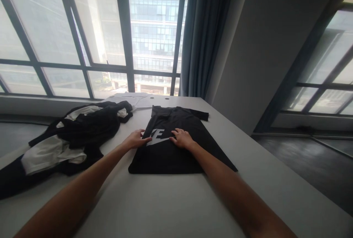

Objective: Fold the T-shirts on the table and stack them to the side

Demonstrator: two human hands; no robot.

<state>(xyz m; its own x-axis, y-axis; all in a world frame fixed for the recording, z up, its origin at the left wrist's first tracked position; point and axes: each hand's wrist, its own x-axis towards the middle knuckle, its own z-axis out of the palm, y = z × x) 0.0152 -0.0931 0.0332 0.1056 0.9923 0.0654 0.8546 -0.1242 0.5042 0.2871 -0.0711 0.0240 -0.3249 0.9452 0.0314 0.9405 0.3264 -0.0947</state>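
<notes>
White counter (pixel 171 205), bearing all cloth listed below. Black and white garments (pixel 88 129), in a loose heap at left. Black T-shirt (pixel 171 161), flat at centre, with short sleeve out at far right. Left hand (pixel 134 139), on shirt's left edge, with thumb and fingers apart. Right hand (pixel 183 139), on shirt front, with fingers spread. Pale lettering (pixel 158 134), between both hands.
</notes>
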